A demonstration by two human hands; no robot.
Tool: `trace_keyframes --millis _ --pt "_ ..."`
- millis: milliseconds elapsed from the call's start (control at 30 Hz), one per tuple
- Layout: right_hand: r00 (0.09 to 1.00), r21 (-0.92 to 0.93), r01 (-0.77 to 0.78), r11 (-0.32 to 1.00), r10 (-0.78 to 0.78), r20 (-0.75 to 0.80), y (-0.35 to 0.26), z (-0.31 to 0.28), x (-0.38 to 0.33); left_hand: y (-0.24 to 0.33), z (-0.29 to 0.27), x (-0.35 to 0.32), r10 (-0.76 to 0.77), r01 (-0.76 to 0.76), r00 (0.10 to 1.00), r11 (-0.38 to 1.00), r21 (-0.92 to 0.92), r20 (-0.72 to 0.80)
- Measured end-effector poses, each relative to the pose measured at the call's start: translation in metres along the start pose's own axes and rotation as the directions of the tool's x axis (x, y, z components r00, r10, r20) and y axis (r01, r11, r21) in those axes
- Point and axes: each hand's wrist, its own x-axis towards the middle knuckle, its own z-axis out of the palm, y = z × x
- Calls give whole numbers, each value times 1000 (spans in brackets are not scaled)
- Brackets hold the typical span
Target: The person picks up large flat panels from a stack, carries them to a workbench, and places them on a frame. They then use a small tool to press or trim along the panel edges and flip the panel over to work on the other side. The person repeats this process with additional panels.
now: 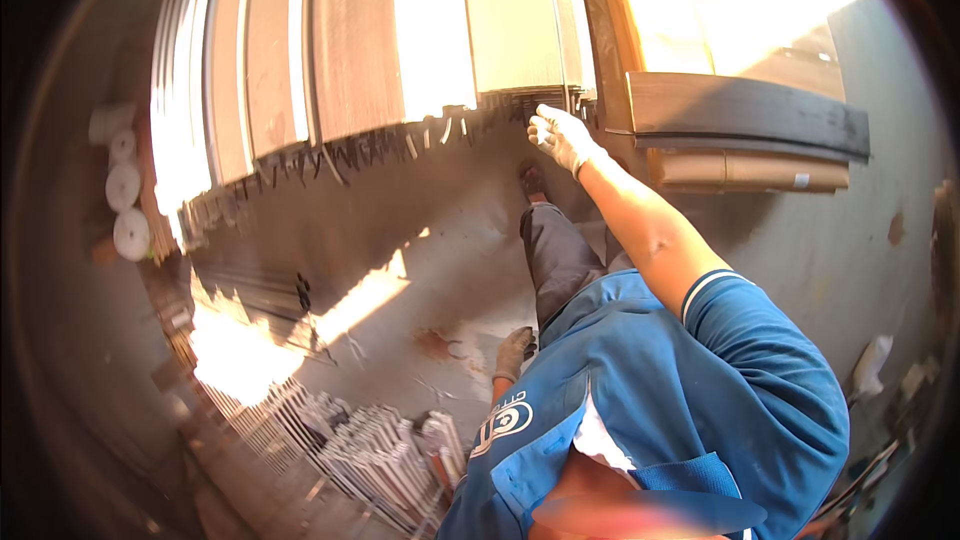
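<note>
My right hand [562, 140], in a pale work glove, reaches forward to the near end of a large stack of long flat panels [515, 30]. Its fingers are curled closed beside the panel ends; what lies in them, if anything, is too small to make out. At my left side, low by my hip, hangs my left hand [514, 353] in a greyish glove with darker fingers. Those fingers are partly turned away and blurred. Dark ragged strips [335, 155] hang along the near ends of the stack.
Right of the stack, a dark long panel [745, 115] rests above a brown cardboard-wrapped bundle [750, 170]. White rolls [123, 187] stand at the far left. Bundled pale bars [370, 450] lie at lower left. Sunlight patches the grey floor [440, 280].
</note>
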Motion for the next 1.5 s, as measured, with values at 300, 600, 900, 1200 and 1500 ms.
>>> trace_keyframes --millis 300,600,900,1200,1500 --pt "899 480 418 772 -276 -339 21 70 68 222 -139 27 123 -116 987 991 70 -105" --pt "868 365 475 800 -360 -341 24 70 61 340 -185 81 264 -278 959 945 172 103" --pt "881 694 464 551 -202 -428 9 90 83 327 -194 116 117 -154 983 941 302 139" --pt "798 528 584 617 -316 -514 95 54 43 325 -174 132 156 -229 968 875 427 199" --pt "854 583 424 693 -91 -512 291 -51 -85 336 -40 148 173 -329 913 848 416 369"
